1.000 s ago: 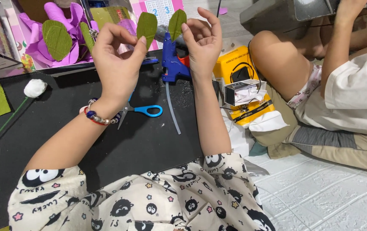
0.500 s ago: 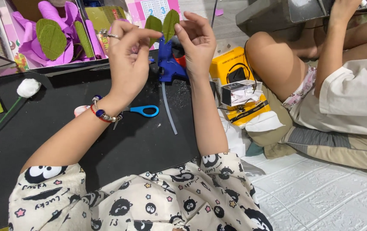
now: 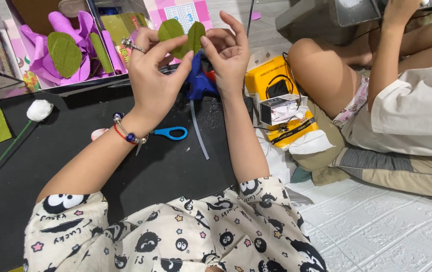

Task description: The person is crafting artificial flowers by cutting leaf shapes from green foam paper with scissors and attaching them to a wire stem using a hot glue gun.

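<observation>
Left hand (image 3: 153, 83): pinching one green paper leaf (image 3: 170, 31), top centre of frame.
Right hand (image 3: 228, 55): pinching the second leaf (image 3: 195, 35) beside it.
Risk: the leaves may slip or crease; the blue glue gun (image 3: 198, 80) just beneath could smear them.
Packages: yellow box (image 3: 276, 95) right of centre; pink printed card (image 3: 183, 12) at top.

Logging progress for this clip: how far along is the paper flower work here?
Done: cut green leaves lie on purple petals in the box. In hand: left hand and right hand pinch two green leaves together. Left: the cotton-tipped green stem lies bare on the black mat.
</observation>
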